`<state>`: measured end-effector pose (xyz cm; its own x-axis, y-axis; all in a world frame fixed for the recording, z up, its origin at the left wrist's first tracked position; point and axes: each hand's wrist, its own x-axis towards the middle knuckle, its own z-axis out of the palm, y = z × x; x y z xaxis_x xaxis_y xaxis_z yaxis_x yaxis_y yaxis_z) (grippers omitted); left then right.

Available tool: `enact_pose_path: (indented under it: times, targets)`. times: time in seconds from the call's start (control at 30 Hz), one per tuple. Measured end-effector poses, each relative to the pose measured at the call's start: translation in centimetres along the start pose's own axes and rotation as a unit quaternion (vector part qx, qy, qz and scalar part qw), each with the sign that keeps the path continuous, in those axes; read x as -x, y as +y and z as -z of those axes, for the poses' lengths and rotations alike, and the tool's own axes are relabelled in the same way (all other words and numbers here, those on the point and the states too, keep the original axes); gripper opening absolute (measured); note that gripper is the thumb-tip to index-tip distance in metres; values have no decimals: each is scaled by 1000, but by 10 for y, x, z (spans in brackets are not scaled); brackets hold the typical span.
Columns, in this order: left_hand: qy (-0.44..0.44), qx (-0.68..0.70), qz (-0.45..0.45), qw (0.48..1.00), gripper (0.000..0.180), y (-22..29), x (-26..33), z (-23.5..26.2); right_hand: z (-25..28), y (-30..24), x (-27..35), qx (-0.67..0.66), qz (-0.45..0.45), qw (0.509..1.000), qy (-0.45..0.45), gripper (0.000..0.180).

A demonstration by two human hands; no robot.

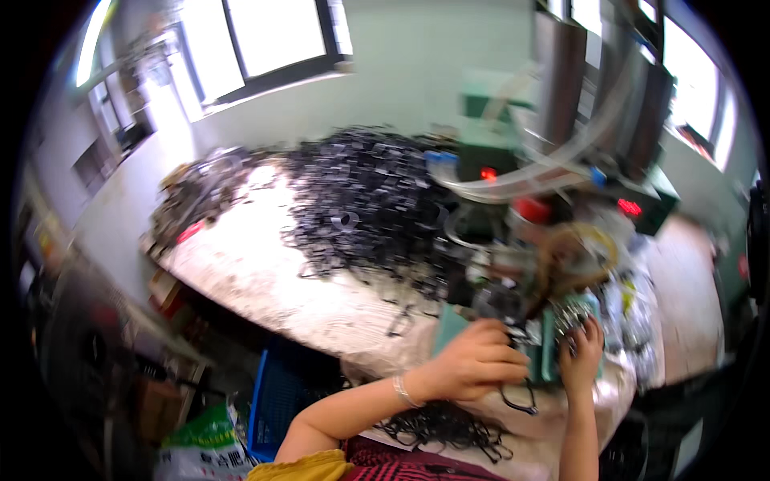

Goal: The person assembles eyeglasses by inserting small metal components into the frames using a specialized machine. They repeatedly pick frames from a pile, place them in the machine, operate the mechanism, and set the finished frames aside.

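Observation:
My left hand (475, 358) is curled at the foot of a small bench machine (513, 264) and grips a thin black frame-shaped part (520, 397) that hangs below the fingers. A bracelet sits on that wrist. My right hand (581, 353) rests against the machine's right side, fingers closed on a small shiny metal piece (571, 321). A heap of black frame parts (365, 204) covers the table behind the machine. More black parts (441, 429) lie in my lap area.
The worn white table (265, 272) runs left to a pile of dark parts (192, 192). Clear hoses and red lights sit on green equipment (497, 152) behind the machine. A blue crate (277, 397) and a green-white bag (200, 445) stand on the floor left.

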<state>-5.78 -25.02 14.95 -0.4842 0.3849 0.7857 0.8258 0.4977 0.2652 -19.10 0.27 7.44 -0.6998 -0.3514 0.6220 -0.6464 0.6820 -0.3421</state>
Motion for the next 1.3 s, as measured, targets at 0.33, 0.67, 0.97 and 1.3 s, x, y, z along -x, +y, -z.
enact_pose_path:
  times: [0.33,0.67,0.97,1.3]
  targets:
    - [239,-269,247,900,37,31,78,23,14,18,13,-322,-308,887,121,31]
    - [-32,-443,552,706,21,-95,128,2,-46,18,-15,-422,-237,867,121,20]
    - [-184,-314,423,830,24,-46,162,80,43,20,69,-180,-249,939,154,11]
    - [67,-315,517,793,17,-25,109,88,40,-93,-34,-321,-59,944,51,14]
